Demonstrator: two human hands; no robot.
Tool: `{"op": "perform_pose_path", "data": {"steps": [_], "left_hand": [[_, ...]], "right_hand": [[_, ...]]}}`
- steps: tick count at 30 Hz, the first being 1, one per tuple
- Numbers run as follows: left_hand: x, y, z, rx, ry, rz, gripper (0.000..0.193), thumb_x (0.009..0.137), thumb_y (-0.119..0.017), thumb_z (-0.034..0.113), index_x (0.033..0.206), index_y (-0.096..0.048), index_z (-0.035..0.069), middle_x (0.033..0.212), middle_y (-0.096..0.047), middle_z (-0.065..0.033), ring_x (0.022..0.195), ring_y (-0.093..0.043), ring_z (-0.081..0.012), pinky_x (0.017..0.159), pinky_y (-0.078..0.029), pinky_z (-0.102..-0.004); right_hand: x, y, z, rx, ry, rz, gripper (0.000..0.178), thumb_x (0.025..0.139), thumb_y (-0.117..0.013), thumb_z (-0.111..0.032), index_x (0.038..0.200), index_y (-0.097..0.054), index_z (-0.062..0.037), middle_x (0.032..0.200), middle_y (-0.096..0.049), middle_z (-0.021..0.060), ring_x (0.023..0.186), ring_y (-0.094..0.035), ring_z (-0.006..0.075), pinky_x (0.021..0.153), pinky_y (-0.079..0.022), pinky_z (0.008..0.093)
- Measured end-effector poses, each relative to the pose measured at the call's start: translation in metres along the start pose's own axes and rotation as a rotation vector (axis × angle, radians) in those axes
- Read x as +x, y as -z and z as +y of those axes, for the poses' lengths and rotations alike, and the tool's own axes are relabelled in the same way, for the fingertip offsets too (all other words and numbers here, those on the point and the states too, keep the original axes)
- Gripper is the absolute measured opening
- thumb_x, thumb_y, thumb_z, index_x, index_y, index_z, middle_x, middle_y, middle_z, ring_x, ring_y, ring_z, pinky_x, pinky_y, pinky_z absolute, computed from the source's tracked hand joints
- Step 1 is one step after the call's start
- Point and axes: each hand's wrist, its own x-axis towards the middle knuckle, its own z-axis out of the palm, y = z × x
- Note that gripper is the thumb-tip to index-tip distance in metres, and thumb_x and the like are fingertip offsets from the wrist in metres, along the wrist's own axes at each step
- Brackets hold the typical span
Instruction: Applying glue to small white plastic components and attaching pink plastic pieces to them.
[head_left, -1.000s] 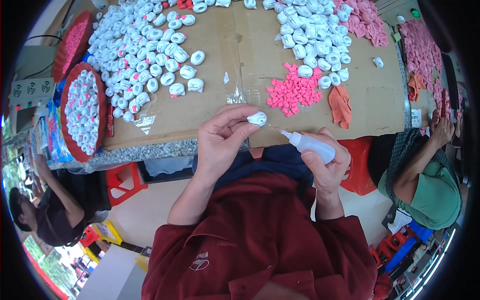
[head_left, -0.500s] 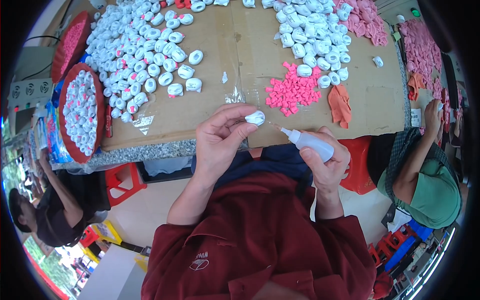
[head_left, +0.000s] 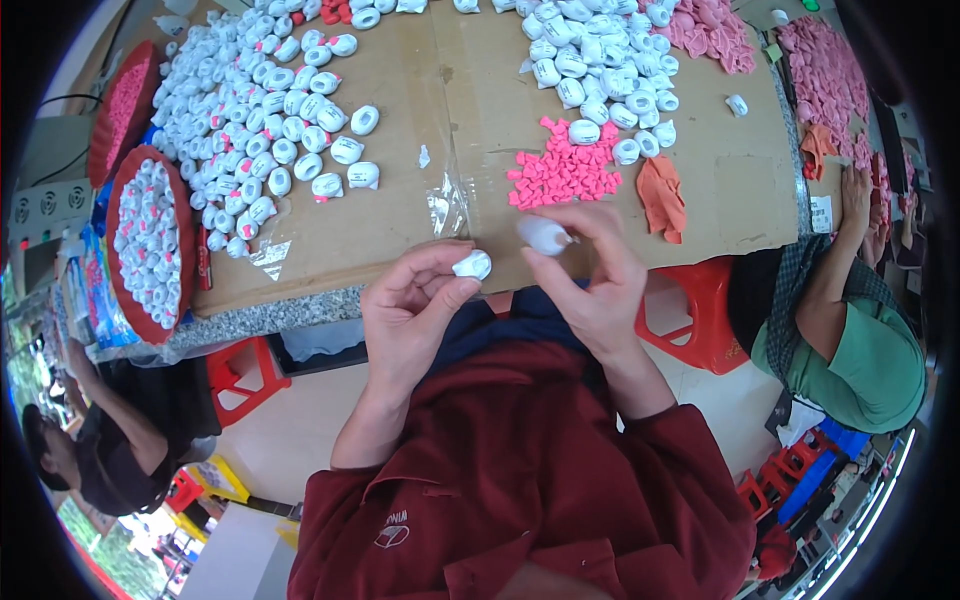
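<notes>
My left hand (head_left: 405, 315) pinches a small white rounded piece (head_left: 473, 264) between thumb and fingertips, just over the table's near edge. In my right hand (head_left: 605, 290) is a white squeeze bottle (head_left: 543, 236), slightly blurred and apart from the white piece; its tip is hard to make out. Beyond the bottle lies a heap of small bright pink pieces (head_left: 565, 172). Orange cloth-like scraps (head_left: 662, 200) rest right of the heap. A pile of white rounded pieces (head_left: 600, 70) sits behind it, and a wider pile (head_left: 235, 120), some pieces with pink bits, spreads across the left.
Cardboard (head_left: 400, 215) covers the table, with clear tape (head_left: 450, 205) on it. Red trays (head_left: 183, 215) of white and pink pieces stand at the left edge. Red stools (head_left: 690, 320) stand below. One person (head_left: 850, 350) sits at right, another (head_left: 110, 440) at left.
The bottle has swung from pointing at the white piece to a turned position nearer the pink heap. My left hand has shifted down and left with the piece; the whole view has shifted slightly.
</notes>
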Motion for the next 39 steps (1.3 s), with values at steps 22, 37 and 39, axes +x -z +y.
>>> {"op": "perform_pose_path", "data": {"steps": [22, 37, 39], "left_hand": [[-0.003, -0.008, -0.005, -0.015, 0.092, -0.049, 0.028, 0.078, -0.060, -0.009, 0.105, -0.056, -0.004, 0.101, -0.061, -0.0099, 0.093, -0.059, -0.0145, 0.081, -0.048, -0.0245], [-0.006, -0.029, -0.016, 0.205, -0.154, -0.054, 0.027, 0.071, -0.065, -0.012, 0.096, -0.060, -0.005, 0.098, -0.058, -0.0112, 0.088, -0.060, -0.0155, 0.078, -0.052, -0.0254], [-0.008, -0.026, -0.016, 0.187, -0.112, -0.057, 0.026, 0.071, -0.066, -0.011, 0.095, -0.063, -0.003, 0.099, -0.059, -0.0113, 0.088, -0.060, -0.0161, 0.077, -0.051, -0.0249]], "right_hand": [[0.013, 0.027, -0.001, -0.475, 0.131, -0.120, 0.012, 0.067, -0.067, -0.001, 0.078, -0.064, -0.0040, 0.080, -0.057, 0.0048, 0.077, -0.051, 0.0213, 0.068, -0.041, 0.0313], [-0.017, 0.015, -0.029, -0.233, 0.177, -0.061, 0.016, 0.070, -0.063, 0.006, 0.086, -0.063, 0.0008, 0.079, -0.062, 0.0112, 0.074, -0.059, 0.0240, 0.064, -0.047, 0.0310], [-0.018, 0.020, -0.029, -0.177, 0.031, -0.130, 0.015, 0.070, -0.065, 0.004, 0.084, -0.064, 0.0000, 0.077, -0.063, 0.0099, 0.072, -0.059, 0.0214, 0.063, -0.047, 0.0297]]}}
